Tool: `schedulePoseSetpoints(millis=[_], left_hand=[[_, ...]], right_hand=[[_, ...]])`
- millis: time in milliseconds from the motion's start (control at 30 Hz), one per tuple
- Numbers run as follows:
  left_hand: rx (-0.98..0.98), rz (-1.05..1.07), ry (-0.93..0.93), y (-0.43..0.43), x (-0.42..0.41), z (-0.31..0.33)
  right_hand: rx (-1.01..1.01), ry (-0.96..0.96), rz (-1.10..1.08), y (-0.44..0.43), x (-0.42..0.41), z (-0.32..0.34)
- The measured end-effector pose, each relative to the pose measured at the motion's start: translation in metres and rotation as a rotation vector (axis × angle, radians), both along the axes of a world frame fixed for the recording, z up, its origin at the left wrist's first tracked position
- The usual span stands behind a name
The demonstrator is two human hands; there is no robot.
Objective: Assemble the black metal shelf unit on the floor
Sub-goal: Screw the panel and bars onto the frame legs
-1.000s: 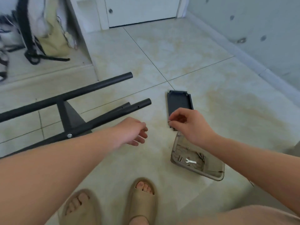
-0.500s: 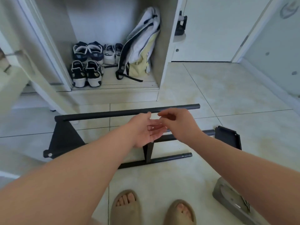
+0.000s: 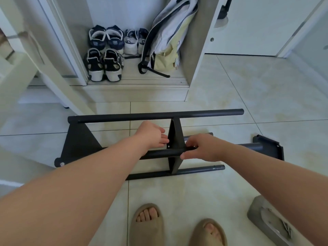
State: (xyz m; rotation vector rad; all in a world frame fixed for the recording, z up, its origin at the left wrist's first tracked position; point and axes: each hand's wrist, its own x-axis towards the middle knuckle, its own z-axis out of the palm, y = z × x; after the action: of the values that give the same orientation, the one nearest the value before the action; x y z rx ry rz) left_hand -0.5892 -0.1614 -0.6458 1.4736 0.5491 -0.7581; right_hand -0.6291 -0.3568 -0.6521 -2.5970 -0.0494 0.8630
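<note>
On the floor, the black shelf frame is laid on its side. Its middle tube is gripped by the curled fingers of the right hand; its bracket plate is touched by the straight fingers of the left hand. Stiff, weighty steel is presumed: the tubes should be grasped

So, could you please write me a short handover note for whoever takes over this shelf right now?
Left hand: open, fingers touching the middle plate.
Right hand: gripping the middle tube beside that plate; I can't tell if it also holds a screw.
The frame lies on its side on the floor. A loose plate lies by the open tube ends, and the hardware tray is at lower right.
Done: end plate and middle plate are on the tubes.
Left: probably fasten the middle plate, then fit the loose plate.
</note>
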Motion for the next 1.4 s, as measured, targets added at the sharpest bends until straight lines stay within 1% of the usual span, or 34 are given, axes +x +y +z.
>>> schedulePoseSetpoints(millis=[67, 133, 200, 267, 333, 400, 467, 533, 700, 833, 900, 1000, 1033, 1200, 1400], left_hand=[[0.039, -0.089, -0.021, -0.003, 0.002, -0.007], [0.179, -0.323, -0.123, -0.007, 0.002, -0.016], [0.362, -0.552, -0.275, -0.012, 0.003, -0.025], [0.451, -0.694, -0.345, -0.019, 0.004, -0.032], [0.475, -0.804, -0.352, -0.024, 0.006, -0.033], [0.427, -0.881, -0.265, -0.026, 0.006, -0.034], [0.304, -0.877, -0.136, -0.027, 0.003, -0.034], [0.231, -0.893, -0.07, -0.028, 0.0, -0.036], [0.172, -0.991, 0.001, -0.034, -0.008, -0.038], [0.154, -1.016, 0.021, -0.034, -0.014, -0.041], [0.154, -1.003, 0.008, -0.033, -0.014, -0.043], [0.139, -0.988, 0.013, -0.033, -0.011, -0.047], [0.14, -0.99, 0.015, -0.033, -0.01, -0.048], [0.145, -0.998, 0.009, -0.031, -0.006, -0.056], [0.129, -0.98, -0.036, -0.03, -0.002, -0.061]], right_hand=[[0.025, -0.046, 0.024, -0.004, 0.0, -0.009], [0.043, -0.085, 0.013, -0.008, -0.002, -0.015], [0.045, -0.112, 0.0, -0.011, -0.003, -0.017], [0.008, -0.156, 0.056, -0.01, -0.007, -0.02], [-0.043, -0.209, 0.128, -0.008, -0.013, -0.023], [-0.068, -0.235, 0.148, -0.008, -0.021, -0.025], [-0.072, -0.228, 0.149, -0.011, -0.029, -0.028], [-0.058, -0.212, 0.166, -0.014, -0.036, -0.03], [-0.043, -0.201, 0.217, -0.023, -0.05, -0.03], [-0.096, -0.223, 0.252, -0.026, -0.057, -0.036], [-0.098, -0.31, 0.195, -0.028, -0.057, -0.039], [-0.157, -0.604, 0.214, -0.033, -0.054, -0.045], [-0.185, -0.638, 0.223, -0.034, -0.053, -0.047], [-0.282, -0.546, 0.33, -0.034, -0.041, -0.05], [-0.28, -0.414, 0.324, -0.038, -0.029, -0.055]])
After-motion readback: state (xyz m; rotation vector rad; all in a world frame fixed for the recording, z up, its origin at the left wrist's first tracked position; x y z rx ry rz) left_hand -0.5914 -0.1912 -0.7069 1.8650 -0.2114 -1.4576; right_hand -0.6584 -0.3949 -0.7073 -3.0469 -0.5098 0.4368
